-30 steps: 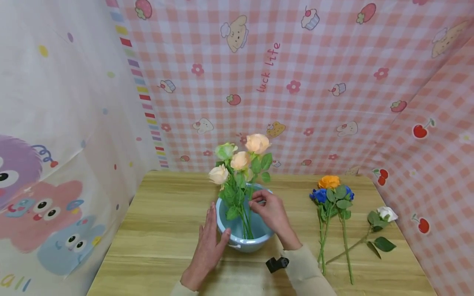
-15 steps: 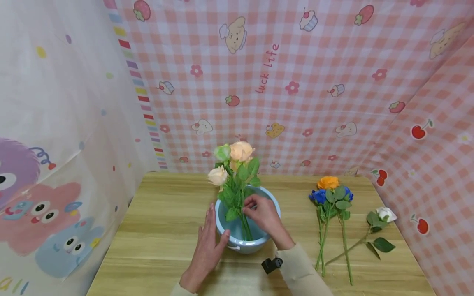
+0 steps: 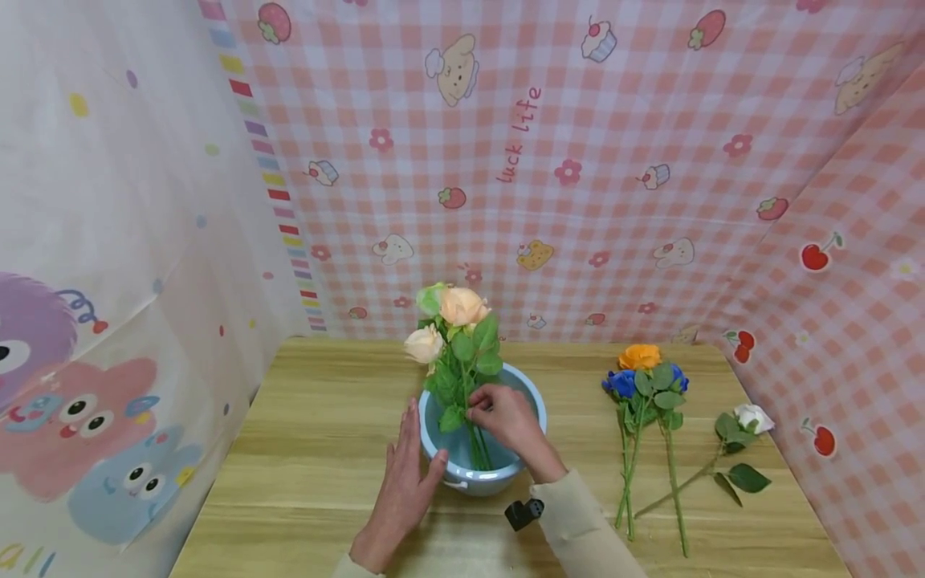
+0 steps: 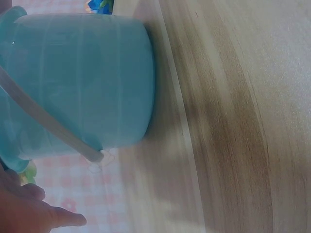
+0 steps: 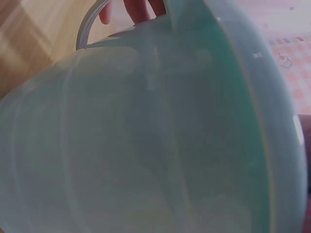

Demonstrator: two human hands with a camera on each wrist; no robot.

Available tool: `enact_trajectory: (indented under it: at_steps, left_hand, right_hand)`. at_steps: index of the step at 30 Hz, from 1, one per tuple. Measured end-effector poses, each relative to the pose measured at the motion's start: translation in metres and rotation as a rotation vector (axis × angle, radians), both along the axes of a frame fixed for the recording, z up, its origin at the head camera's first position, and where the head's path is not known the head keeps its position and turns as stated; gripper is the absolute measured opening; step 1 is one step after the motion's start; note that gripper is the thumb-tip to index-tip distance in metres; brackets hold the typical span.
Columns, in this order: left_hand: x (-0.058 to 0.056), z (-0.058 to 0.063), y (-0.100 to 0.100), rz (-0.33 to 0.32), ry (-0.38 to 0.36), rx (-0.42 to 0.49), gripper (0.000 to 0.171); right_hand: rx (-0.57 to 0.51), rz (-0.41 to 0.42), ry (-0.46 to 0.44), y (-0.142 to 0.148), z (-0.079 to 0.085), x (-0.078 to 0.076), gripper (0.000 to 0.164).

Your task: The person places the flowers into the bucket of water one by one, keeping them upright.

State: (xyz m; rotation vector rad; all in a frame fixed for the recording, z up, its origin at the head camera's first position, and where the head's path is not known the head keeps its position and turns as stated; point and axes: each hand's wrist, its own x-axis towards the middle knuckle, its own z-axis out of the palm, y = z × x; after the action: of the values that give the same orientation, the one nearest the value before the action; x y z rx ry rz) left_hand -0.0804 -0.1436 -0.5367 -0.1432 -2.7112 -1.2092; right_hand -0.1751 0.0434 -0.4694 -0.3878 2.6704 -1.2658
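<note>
White cloth [image 3: 166, 209], printed with a purple figure [image 3: 32, 341], a pink figure [image 3: 87, 413] and a blue figure [image 3: 137, 482], is hung at the left. Beside it, the far side is covered by pink-checked cloth [image 3: 405, 96], behind a wood-grained table [image 3: 325, 457]. Of the two hands, the left hand [image 3: 406, 478] is placed along the left side of the light blue bucket [image 3: 491, 483], its fingers extended and its thumb at the rim; how firmly the wall is touched cannot be told. A pale handle [image 4: 48, 121] is seen across the bucket's outer wall in the left wrist view. Inside the bucket, green stems [image 3: 478, 449] are stood, leaning to the far left, topped by a cream rose [image 3: 424, 344], a greenish rose [image 3: 430, 300] and a peach rose [image 3: 463, 307]. One stem is pinched between the thumb and fingers of the right hand [image 3: 509, 419], which is held over the bucket. Below that wrist, a black device [image 3: 523, 514] is worn at the beige sleeve [image 3: 588, 530]. Farther right, an orange rose [image 3: 640, 356] and blue roses [image 3: 621, 384] are laid together, stems pointed nearward. Rightmost on the table, a white rose [image 3: 753, 418] is laid slantwise, near cherry-printed cloth [image 3: 867, 345].
</note>
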Motion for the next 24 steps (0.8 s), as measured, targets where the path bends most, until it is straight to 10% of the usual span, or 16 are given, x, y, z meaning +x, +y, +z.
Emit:
enact_trajectory:
  at_steps: [12,24]
  left_hand:
    - [0.001,-0.004,0.001,0.003,0.024,0.006,0.083]
    - [0.001,-0.004,0.002,0.003,0.03,0.021,0.083]
  right_hand:
    - [-0.143,-0.115,0.247,0.015,0.004,0.016,0.016]
    - [-0.399,-0.209,0.26,0.042,0.016,0.032,0.02]
